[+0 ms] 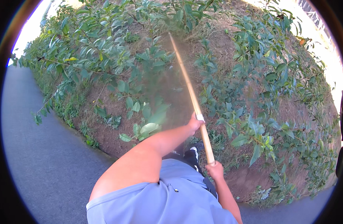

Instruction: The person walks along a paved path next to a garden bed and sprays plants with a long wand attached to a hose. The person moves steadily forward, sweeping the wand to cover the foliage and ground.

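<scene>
A long, pale wooden or bamboo pole [188, 83] runs from my hands up and away, slightly to the left. My left hand [195, 123] is closed around its middle, by a white band. Lower down, near the pole's close end, my right hand [215, 170] grips it. The far end narrows among leaves and dry grass, and whether it carries a tool head cannot be told. Leafy branches [160, 60] stand just left of the pole, partly blurred.
Leafy shrubs or young trees [252, 123] crowd both sides, over sloping brown soil [104, 96] with weeds and dry grass. A paved path [48, 145] borders the soil on the left, and pavement [289, 211] shows at the lower right.
</scene>
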A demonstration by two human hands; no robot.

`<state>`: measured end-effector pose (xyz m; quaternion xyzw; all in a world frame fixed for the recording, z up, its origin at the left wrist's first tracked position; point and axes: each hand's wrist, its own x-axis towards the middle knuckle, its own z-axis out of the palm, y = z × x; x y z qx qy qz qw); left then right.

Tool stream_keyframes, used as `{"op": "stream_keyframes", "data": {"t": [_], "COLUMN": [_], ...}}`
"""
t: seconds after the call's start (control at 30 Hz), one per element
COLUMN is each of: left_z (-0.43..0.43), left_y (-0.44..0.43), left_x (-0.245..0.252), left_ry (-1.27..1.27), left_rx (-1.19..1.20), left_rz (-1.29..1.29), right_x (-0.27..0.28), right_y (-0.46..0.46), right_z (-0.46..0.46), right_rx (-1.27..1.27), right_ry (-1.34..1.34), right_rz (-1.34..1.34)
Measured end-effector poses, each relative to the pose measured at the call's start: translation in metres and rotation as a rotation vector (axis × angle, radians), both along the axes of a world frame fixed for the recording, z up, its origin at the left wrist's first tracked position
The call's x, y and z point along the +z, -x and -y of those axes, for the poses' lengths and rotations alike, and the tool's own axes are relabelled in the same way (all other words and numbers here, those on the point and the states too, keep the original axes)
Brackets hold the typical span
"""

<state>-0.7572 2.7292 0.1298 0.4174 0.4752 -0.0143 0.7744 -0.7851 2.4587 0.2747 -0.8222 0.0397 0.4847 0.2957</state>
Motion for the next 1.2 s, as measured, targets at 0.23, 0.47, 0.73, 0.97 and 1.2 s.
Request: {"op": "stream_keyframes", "data": {"t": [0.23,0.47,0.73,0.97,1.2], "left_z": [0.074,0.111,0.03,0.151,0.011], "left_y": [0.057,0.095,0.031,0.099,-0.005], "left_x": [0.043,0.052,0.008,0.044,-0.01], "left_ry": [0.483,0.611,0.299,0.495,0.329], "left_rx": [-0.225,-0.393,-0.022,-0.216,-0.124], "left_rz": [-0.136,-0.143,-0.178,-0.289,-0.088], "right_x": [0.061,0.077,0.0,0.078,0.038], "right_y": [0.032,0.105,0.06,0.112,0.022], "right_z": [0.075,0.161,0.057,0.163,0.008], "right_rx": [0.337,0.132,0.146,0.285,0.117], "right_ry": [0.391,0.394,0.206,0.258,0.128], "right_rz": [0.165,0.104,-0.018,0.032,0.197]}}
